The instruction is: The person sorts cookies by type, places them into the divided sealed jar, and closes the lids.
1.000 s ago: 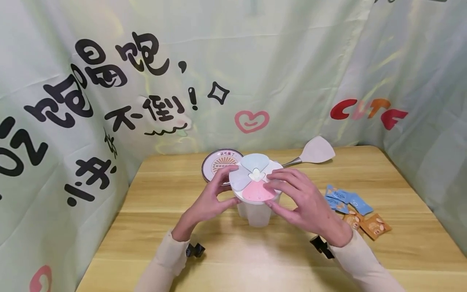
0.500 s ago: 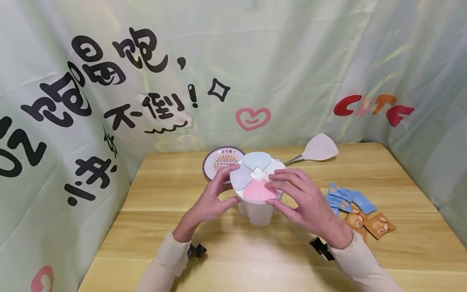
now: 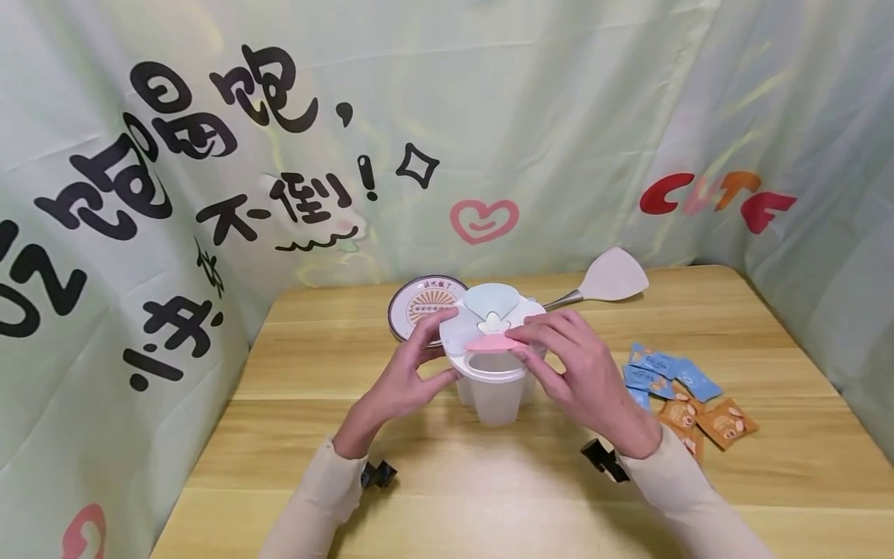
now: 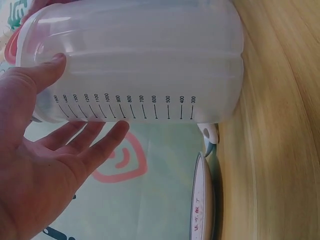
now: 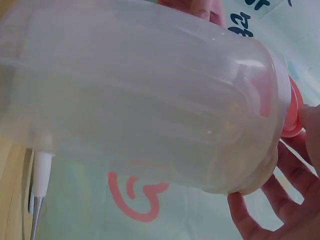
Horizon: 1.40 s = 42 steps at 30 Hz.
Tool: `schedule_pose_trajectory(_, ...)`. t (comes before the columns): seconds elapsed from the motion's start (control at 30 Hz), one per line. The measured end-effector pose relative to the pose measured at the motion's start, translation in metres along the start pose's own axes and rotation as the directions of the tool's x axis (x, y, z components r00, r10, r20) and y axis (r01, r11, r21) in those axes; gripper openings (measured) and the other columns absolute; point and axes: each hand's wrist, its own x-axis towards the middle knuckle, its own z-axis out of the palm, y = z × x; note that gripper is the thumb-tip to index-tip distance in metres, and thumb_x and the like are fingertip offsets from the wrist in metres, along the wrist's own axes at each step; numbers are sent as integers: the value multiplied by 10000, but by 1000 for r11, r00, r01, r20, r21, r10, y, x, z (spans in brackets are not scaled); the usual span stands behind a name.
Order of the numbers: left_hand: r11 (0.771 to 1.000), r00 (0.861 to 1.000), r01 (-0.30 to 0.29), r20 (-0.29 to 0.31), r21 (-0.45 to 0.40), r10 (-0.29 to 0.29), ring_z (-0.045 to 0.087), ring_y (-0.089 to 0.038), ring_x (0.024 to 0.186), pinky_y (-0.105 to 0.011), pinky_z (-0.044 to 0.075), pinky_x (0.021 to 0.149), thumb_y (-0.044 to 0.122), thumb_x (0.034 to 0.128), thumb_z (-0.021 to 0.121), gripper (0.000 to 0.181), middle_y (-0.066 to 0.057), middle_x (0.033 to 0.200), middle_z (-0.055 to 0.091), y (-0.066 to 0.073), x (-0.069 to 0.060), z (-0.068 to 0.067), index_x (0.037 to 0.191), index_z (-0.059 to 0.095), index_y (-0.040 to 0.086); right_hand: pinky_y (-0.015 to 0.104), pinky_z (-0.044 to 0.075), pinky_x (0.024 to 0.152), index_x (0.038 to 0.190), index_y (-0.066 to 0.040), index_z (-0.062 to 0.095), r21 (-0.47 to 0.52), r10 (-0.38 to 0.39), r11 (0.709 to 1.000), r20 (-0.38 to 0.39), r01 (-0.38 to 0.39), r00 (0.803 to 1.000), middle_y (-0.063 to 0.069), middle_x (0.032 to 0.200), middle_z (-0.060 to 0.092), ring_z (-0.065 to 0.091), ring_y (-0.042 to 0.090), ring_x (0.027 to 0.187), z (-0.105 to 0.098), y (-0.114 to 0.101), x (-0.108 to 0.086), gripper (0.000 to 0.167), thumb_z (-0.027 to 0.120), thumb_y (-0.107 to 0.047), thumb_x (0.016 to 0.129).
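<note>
A translucent plastic storage canister (image 3: 497, 405) stands upright on the table, with a round lid (image 3: 455, 335) of petal-shaped flaps. My left hand (image 3: 405, 380) grips its left side near the rim, thumb in front and fingers behind. Measuring marks run down the canister wall (image 4: 150, 60) in the left wrist view. With thumb and index finger, my right hand (image 3: 576, 373) pinches the raised pink flap (image 3: 491, 342), which is tilted up off the lid. Below that flap an opening (image 3: 494, 362) shows. The pale blue flap (image 3: 492, 299) lies flat.
A round printed plate (image 3: 412, 310) is behind the canister to the left. A spatula (image 3: 615, 277) lies at the back right, its handle partly hidden. Several blue packets (image 3: 694, 380) and orange packets (image 3: 728, 424) lie right of my right hand. A printed curtain (image 3: 559, 140) hangs behind the table.
The pink flap, flat on the lid in both earlier frames, is now lifted, baring the opening. My right fingers have moved up with it. My left hand keeps its grip on the canister.
</note>
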Motion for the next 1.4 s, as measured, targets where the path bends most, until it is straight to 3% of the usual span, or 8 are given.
schedule_pose_trajectory(0.1, 1000, 1000, 9, 0, -13, -9, 623, -382, 1393, -457, 613, 1126, -99, 913, 808, 869, -161, 1648, 502, -1, 0, 1, 1639, 386, 121, 219, 514, 961, 1122, -105, 828, 71, 34, 997, -43, -31, 998, 56, 1102, 785, 643, 232, 1083, 2, 2, 4, 258, 870, -34, 877)
schedule_pose_trajectory(0.23, 999, 1000, 23, -2, -28, -23, 621, -373, 1397, -419, 609, 1135, -103, 912, 805, 869, -153, 1636, 517, -1, 0, 2, 1639, 390, 128, 188, 501, 942, 1068, -67, 819, 144, 59, 989, -109, -43, 992, 73, 1058, 776, 660, 242, 1049, 6, 8, 10, 202, 837, 15, 885)
schedule_pose_trajectory(0.4, 999, 999, 43, -6, -25, -43, 617, -366, 1420, -387, 600, 1147, -82, 919, 810, 868, -139, 1639, 524, -1, 0, 0, 1641, 390, 155, 145, 511, 884, 1013, -37, 804, 166, 53, 986, -149, -27, 987, 83, 1009, 781, 688, 235, 969, 6, 14, 19, 184, 845, 61, 862)
schedule_pose_trajectory(0.67, 998, 999, 42, -19, -41, -42, 615, -398, 1415, -541, 585, 1145, -87, 919, 806, 864, -174, 1613, 547, -1, 1, -2, 1641, 391, 141, 118, 470, 738, 914, -22, 786, 170, 86, 984, -157, -59, 984, 77, 906, 768, 613, 150, 794, 6, 19, 29, 115, 870, 42, 868)
schedule_pose_trajectory(0.9, 998, 998, 51, -19, -48, -52, 626, -412, 1391, -504, 601, 1137, -94, 916, 805, 873, -188, 1614, 545, -2, -2, 2, 1645, 387, 142, 107, 476, 743, 882, -29, 774, 173, 103, 982, -140, -78, 985, 55, 877, 752, 611, 134, 790, 4, 20, 26, 121, 872, 40, 869)
schedule_pose_trajectory(1.13, 996, 996, 81, -19, -25, -81, 630, -371, 1402, -396, 607, 1135, -48, 934, 815, 875, -140, 1617, 548, -3, -3, 4, 1651, 381, 204, 112, 511, 794, 990, -64, 798, 187, 119, 977, -92, -100, 989, 25, 957, 780, 636, 127, 869, -1, 18, 21, 143, 842, 36, 897)
schedule_pose_trajectory(1.4, 998, 998, 64, -20, -23, -65, 623, -395, 1408, -480, 605, 1136, -61, 929, 813, 887, -155, 1633, 534, -2, -3, 3, 1657, 369, 181, 139, 535, 879, 1069, -22, 794, 186, 120, 978, -121, -96, 985, 86, 1013, 794, 644, 75, 978, -17, 28, 13, 217, 800, 101, 890)
